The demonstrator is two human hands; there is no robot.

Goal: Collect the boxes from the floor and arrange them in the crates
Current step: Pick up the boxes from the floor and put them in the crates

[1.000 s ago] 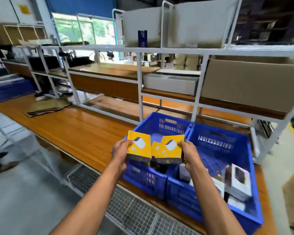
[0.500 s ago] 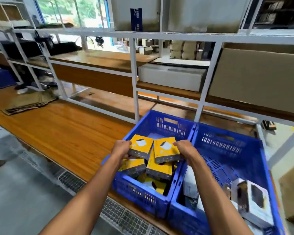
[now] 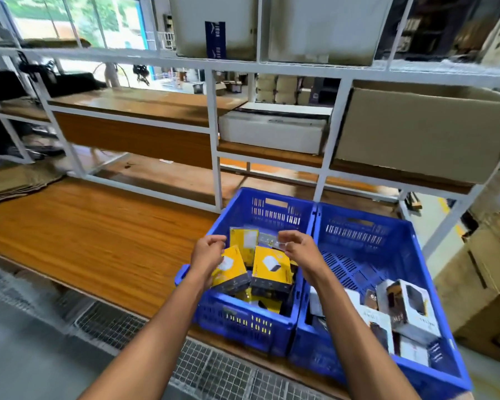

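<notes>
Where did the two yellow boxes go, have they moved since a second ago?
Yes. The two yellow boxes have gone down from above the left blue crate rim to lying inside it, released by both hands.

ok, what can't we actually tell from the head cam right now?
- Print on the yellow boxes in the left crate: motion blur.
- How many boxes lie lower in that crate: hidden by the top boxes and the left hand.
- Fingertips of the right hand: blurred, so any contact is unclear.
- Right crate: near corner cut off by the bottom edge.
- White boxes: labels too small to read.
</notes>
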